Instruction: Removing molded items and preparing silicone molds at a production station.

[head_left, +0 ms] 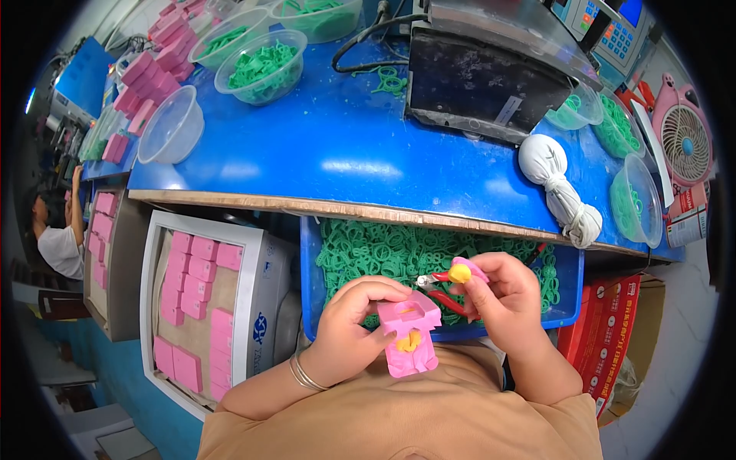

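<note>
My left hand [349, 326], with bangles at the wrist, is closed around a pink rubbery mould block [414, 362]. A hollow shows in its upper part, and yellow material [409, 342] sits lower down in it. To the right, my right hand [510, 299] pinches a small pink piece [477, 270] with a rounded yellow part [460, 274] on it. Red-handled pliers [445, 300] are also in that hand, their metal jaws pointing left. Both hands are over the front of a blue tray [308, 268] filled with green looped pieces [368, 251].
Above the tray runs the blue table's wooden edge [337, 207]. On the table are a bowl of green pieces [264, 70], a black machine [483, 84] and a tied white cloth bag [556, 180]. A carton of pink blocks [149, 307] stands left; a red box [606, 330], right.
</note>
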A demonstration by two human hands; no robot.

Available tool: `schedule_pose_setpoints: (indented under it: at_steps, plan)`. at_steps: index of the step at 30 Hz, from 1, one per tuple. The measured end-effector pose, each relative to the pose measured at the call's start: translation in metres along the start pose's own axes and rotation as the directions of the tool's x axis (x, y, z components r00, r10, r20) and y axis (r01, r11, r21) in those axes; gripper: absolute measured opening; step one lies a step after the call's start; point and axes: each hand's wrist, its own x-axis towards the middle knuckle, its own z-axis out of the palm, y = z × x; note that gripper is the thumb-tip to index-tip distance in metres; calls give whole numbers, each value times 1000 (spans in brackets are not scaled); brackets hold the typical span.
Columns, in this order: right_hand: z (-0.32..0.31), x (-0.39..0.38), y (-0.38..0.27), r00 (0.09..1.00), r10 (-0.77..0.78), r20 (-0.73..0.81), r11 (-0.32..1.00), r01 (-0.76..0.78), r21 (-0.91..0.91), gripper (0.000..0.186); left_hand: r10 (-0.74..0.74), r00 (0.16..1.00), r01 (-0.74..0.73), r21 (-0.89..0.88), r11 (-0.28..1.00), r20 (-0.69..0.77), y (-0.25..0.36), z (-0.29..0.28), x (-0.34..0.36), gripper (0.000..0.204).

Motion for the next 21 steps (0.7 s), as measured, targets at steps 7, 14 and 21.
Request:
schedule_pose_setpoints:
  at_steps: [7,14,21]
  plan:
    - [8,2,-10,988,-7,-153,998,17,63,17,-153,986,148,-71,986,-67,7,6,0,25]
    - [4,1,3,987,-150,-50,986,146,-74,21,-73,993,71,-22,997,-93,8,6,0,25]
    - [11,-2,4,998,-54,35,996,56,-74,19,-443,893,436,-405,804,81,26,6,3,29]
